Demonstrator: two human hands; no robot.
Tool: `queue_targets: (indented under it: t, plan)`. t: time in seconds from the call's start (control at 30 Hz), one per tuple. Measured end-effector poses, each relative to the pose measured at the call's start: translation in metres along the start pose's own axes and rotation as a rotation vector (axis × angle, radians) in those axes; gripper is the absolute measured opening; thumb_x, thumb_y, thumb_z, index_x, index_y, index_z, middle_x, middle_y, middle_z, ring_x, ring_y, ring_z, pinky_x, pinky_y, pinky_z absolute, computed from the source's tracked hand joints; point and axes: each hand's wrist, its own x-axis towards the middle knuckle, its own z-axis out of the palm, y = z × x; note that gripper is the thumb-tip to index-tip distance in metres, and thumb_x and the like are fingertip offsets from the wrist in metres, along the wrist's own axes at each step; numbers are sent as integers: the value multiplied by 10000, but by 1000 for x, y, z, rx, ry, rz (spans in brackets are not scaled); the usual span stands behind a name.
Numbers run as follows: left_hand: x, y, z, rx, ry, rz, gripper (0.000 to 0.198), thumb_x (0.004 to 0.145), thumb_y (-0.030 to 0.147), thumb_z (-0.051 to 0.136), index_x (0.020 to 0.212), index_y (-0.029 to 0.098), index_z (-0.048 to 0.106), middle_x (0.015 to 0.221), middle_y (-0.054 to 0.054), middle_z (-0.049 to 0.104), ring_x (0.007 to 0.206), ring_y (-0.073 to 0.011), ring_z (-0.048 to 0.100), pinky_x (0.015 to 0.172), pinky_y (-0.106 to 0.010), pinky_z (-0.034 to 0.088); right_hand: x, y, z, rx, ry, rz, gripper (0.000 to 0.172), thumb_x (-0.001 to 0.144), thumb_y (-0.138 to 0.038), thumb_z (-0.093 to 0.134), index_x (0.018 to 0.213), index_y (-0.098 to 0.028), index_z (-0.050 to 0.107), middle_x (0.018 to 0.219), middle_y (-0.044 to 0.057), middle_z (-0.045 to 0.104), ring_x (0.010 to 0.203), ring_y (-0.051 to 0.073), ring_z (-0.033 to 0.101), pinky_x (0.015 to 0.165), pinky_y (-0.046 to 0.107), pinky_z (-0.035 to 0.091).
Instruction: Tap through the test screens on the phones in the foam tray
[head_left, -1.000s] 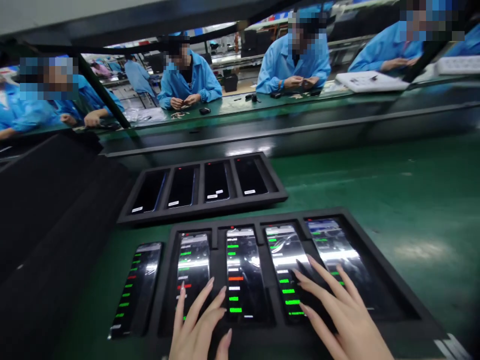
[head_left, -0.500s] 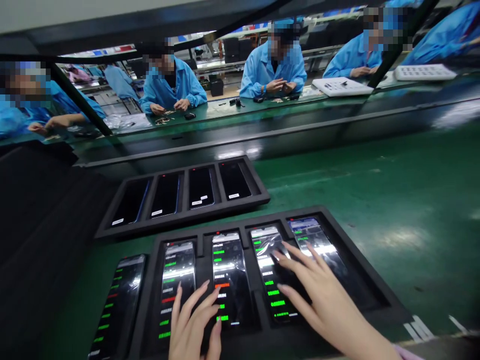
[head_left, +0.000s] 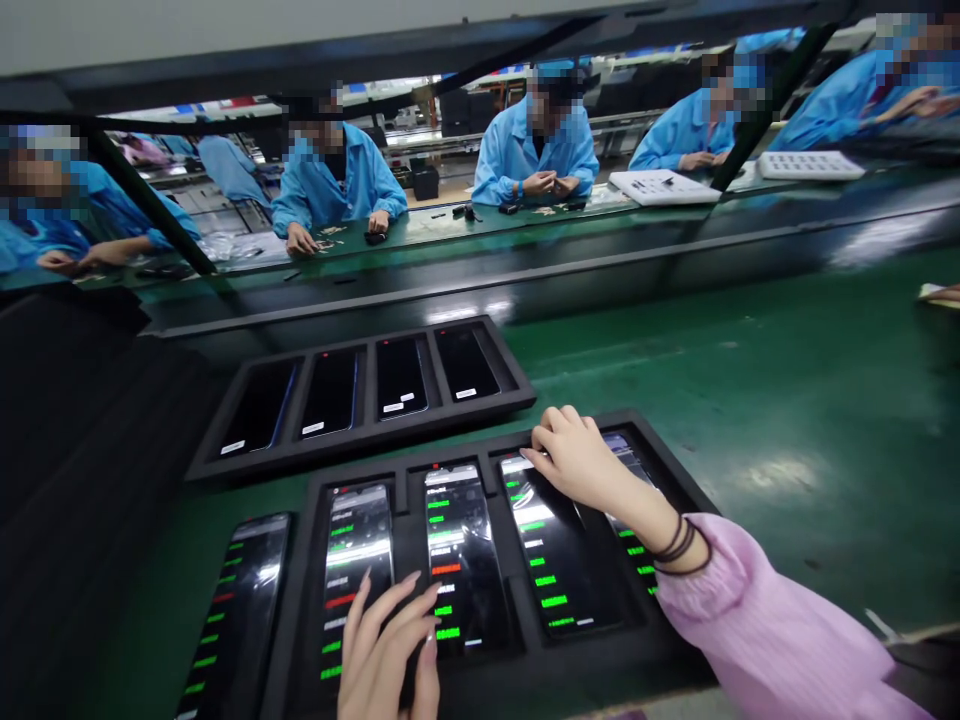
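My right hand [head_left: 570, 460] is curled, its fingertips at the top edge of a lit smartphone [head_left: 559, 540] in a black foam tray [head_left: 480, 680]. A pink sleeve [head_left: 757, 610] and dark wrist bands [head_left: 681, 548] trail from it toward the lower right. My left hand [head_left: 386, 640] lies low with its fingers apart, the fingertips on or just over the phone [head_left: 461, 550] showing green and red bars. Several phones lie in that tray, their screens lit with rows of bars. My right forearm hides part of the rightmost phone [head_left: 630, 490].
Behind stands a second black tray [head_left: 360, 440] holding several dark-screened phones with white labels. A black foam stack [head_left: 90, 480] fills the left. The green workbench [head_left: 750, 400] stretches right. Beyond a raised rail, co-workers in blue smocks [head_left: 536, 150] sit at another bench.
My right hand has drawn back from its spread position over the phones, curling toward the tray's top edge, and my pink sleeve now shows. My left hand has barely moved.
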Motion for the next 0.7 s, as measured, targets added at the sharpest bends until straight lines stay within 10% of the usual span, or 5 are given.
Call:
queue_targets:
  t: [0.33,0.7]
  plan:
    - [0,1,7,-51,122,-5,229,854,-10,538,883,189,647,865,-34,744,959,-204,690,1032,-472,457,-23,11,-30,981,-259,278,626,808,-776,465,885,-167,589,704,21,541,557,134,493,482,241,384]
    - [1,2,8,-62,129,-1,214,852,11,541,862,194,653,848,-27,743,914,-194,691,1011,-450,467,-22,18,-26,1321,-346,416,613,635,-734,776,689,-156,578,584,-34,486,488,83,461,439,190,380]
